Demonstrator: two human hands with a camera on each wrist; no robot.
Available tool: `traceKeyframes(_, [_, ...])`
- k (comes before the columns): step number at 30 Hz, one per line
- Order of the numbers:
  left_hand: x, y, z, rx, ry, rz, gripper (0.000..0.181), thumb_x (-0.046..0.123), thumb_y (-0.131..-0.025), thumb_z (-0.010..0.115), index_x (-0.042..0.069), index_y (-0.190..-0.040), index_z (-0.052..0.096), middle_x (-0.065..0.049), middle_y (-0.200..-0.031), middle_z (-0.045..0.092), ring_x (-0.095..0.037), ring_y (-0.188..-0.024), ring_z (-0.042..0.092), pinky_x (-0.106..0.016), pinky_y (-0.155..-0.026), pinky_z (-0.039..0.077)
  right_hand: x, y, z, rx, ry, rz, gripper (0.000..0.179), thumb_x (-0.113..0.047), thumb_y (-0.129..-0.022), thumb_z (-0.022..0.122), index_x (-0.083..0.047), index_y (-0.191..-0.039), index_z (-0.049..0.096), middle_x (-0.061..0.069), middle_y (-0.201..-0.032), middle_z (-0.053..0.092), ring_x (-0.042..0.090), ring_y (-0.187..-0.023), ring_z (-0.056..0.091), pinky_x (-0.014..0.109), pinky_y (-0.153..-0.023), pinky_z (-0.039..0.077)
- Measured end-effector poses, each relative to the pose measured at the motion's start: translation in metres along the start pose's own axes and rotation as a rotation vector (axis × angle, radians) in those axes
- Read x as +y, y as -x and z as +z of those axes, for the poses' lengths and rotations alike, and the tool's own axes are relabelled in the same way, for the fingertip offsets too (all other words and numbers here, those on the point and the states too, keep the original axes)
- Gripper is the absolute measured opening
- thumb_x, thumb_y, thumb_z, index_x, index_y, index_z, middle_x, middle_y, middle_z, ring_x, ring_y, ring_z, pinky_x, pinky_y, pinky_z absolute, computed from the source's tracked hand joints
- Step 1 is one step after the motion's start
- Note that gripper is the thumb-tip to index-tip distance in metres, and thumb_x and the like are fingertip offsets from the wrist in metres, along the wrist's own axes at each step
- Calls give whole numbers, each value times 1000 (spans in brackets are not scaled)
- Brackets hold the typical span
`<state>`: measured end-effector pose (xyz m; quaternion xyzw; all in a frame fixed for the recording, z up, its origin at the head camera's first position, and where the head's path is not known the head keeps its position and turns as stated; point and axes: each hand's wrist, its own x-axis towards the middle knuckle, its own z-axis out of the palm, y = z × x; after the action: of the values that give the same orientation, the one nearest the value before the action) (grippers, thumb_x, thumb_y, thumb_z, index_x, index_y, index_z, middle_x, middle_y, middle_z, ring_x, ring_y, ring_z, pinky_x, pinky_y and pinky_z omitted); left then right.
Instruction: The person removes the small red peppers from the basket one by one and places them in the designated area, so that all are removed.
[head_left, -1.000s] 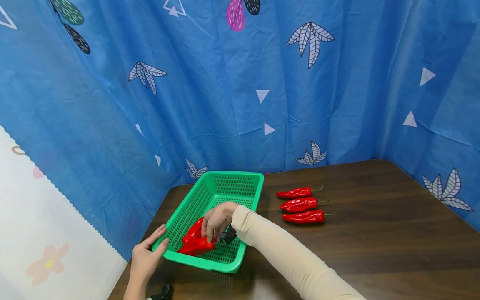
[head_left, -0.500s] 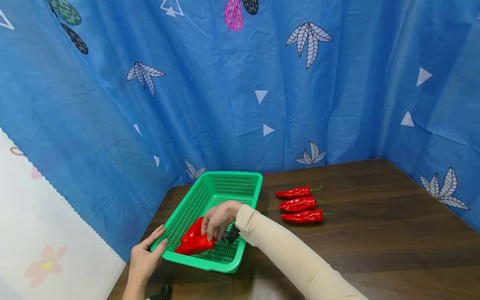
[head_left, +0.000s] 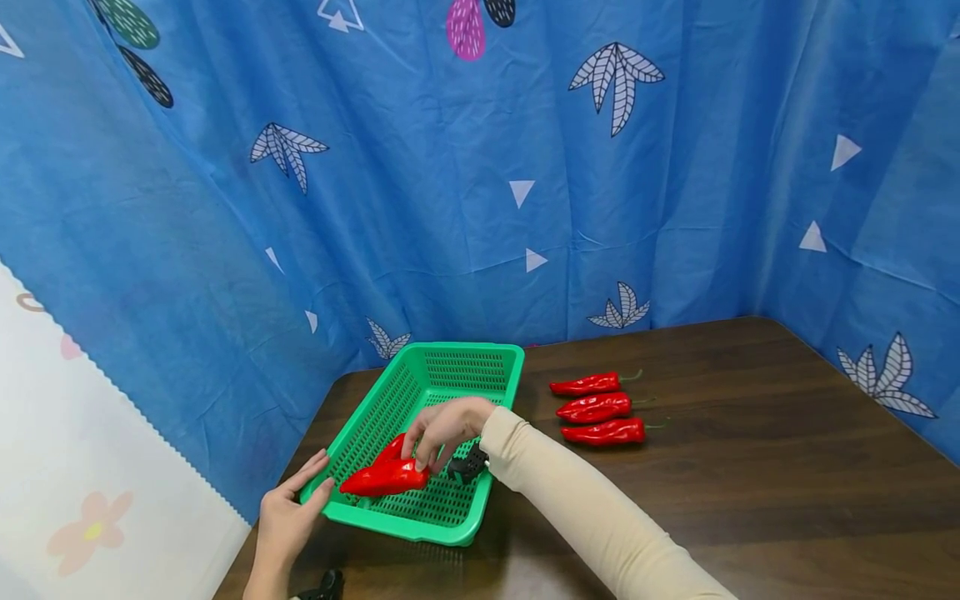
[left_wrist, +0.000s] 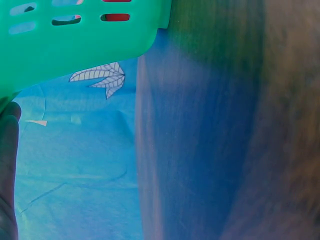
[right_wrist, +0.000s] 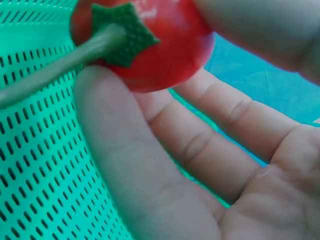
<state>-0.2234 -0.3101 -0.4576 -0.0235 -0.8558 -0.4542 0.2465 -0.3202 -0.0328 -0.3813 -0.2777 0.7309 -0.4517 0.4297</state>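
My right hand [head_left: 450,429] is inside the green basket [head_left: 405,527] and pinches a long red pepper [head_left: 382,478] at its stem end. In the right wrist view, the thumb and fingers press the pepper [right_wrist: 165,62] on either side, just below its green stem [right_wrist: 55,72]. A second red pepper [head_left: 390,451] lies behind it in the basket, partly hidden by the held one and the hand. My left hand [head_left: 288,508] grips the basket's near left corner, fingers along the rim. The left wrist view has the basket wall [left_wrist: 75,45] at the top and a fingertip [left_wrist: 12,112] beneath it.
Three red peppers [head_left: 596,407] with green stems lie in a row on the dark wooden table [head_left: 750,467], right of the basket. Blue patterned curtain [head_left: 465,233] hangs behind the table. White flowered cloth [head_left: 90,467] borders the left side.
The right hand has shifted slightly right and up, and its pepper has swung up off the near wall, covering more of the pepper behind. The left hand stays on the basket corner.
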Motion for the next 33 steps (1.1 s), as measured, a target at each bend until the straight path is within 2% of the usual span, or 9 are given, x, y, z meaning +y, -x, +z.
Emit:
traceKeyframes(5, [0,0,0,4,-6,-2,38,6,-88,76,1,-125,70,25,-124,61,25,-100,55,-5,-80,51,0,5,-4,-3,-27,-44,24,4,-89,66,-1,-112,69,7,-106,67,22,-86,66,42,-89,60])
traceKeyframes(9, [1,0,1,8,-3,-7,37,6,-87,76,2,-124,71,25,-123,61,24,-100,56,-5,-81,51,-1,9,-6,3,-30,-62,25,4,-90,65,0,-115,66,7,-101,68,20,-87,66,40,-88,61])
traceKeyframes(12, [3,-1,0,9,2,3,37,6,-88,76,2,-124,71,10,-129,65,24,-99,56,-4,-80,50,-2,14,-8,3,-40,-78,27,5,-91,64,1,-117,65,8,-99,70,20,-89,66,39,-86,61])
traceKeyframes(16, [6,-1,-1,8,3,5,37,6,-88,76,3,-125,71,-8,-133,64,25,-98,54,-3,-78,49,-2,20,-10,-4,-48,-103,29,6,-92,64,4,-121,64,8,-99,70,19,-90,67,43,-91,60])
traceKeyframes(23, [4,-1,-1,6,-28,-5,38,6,-88,76,5,-126,71,-10,-135,63,28,-98,51,-2,-79,48,0,29,-10,6,-56,-137,29,7,-92,63,4,-121,66,7,-97,71,19,-89,67,54,-99,53])
traceKeyframes(33, [5,0,-1,7,-19,-2,38,6,-88,76,4,-125,71,-9,-134,64,28,-99,51,-2,-80,48,-1,45,-13,2,-78,-176,32,3,-93,64,4,-125,63,3,-99,72,18,-91,68,57,-101,50])
